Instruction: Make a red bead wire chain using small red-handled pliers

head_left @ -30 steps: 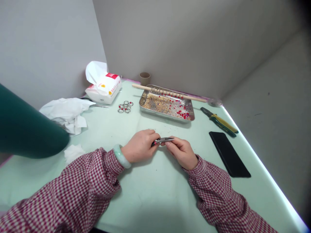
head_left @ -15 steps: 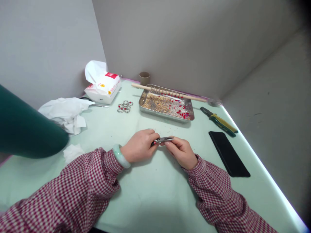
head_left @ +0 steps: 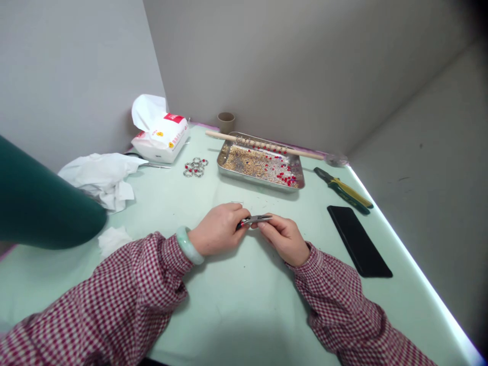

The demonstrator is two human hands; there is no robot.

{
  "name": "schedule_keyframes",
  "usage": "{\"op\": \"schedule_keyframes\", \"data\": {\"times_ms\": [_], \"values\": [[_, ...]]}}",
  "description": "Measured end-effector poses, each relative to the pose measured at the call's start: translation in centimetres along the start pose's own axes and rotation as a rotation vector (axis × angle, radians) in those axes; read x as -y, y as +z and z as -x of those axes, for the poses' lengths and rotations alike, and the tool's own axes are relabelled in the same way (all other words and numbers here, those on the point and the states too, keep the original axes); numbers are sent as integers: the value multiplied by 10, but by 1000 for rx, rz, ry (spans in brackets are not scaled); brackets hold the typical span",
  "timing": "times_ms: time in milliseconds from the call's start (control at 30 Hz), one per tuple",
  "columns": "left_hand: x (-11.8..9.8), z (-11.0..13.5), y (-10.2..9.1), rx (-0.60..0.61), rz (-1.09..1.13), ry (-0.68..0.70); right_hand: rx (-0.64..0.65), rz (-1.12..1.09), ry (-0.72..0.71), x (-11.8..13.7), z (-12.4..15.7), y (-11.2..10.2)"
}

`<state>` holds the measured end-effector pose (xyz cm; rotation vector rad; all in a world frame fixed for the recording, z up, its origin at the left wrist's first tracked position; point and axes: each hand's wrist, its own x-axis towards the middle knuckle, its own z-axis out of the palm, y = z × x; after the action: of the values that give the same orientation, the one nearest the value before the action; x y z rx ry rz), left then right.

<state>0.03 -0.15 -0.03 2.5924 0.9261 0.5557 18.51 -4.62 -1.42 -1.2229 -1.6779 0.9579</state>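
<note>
My left hand (head_left: pixel 223 229) is closed around the handles of small pliers (head_left: pixel 260 219), whose metal jaws point to the right. At those jaws, the thumb and fingertips of my right hand (head_left: pixel 284 238) are pinched together. Whatever the right fingers hold is too small or hidden to make out. Beyond my hands stands a metal tray (head_left: pixel 259 184) of gold, clear and red beads. Several small beaded rings (head_left: pixel 195 168) with red beads lie on the table to the tray's left.
A wooden stick (head_left: pixel 299 152) strung with beads or rings lies across the tray. To the right are green-handled pliers (head_left: pixel 345 192) and a black flat case (head_left: pixel 359 241). A tissue pack (head_left: pixel 162 137), crumpled tissue (head_left: pixel 101 178), scissors (head_left: pixel 156 165) and a dark green cylinder (head_left: pixel 49 203) occupy the left. A brown cup (head_left: pixel 226 122) stands behind.
</note>
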Motion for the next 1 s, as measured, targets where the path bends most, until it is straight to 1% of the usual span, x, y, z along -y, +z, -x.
{"op": "schedule_keyframes", "data": {"times_ms": [667,1000], "values": [[-1,0,-1,22,-1,-9,5,5,8,-1,0,-1],[0,0,0,3,11,0,4,-10,3,-1,0,0]]}}
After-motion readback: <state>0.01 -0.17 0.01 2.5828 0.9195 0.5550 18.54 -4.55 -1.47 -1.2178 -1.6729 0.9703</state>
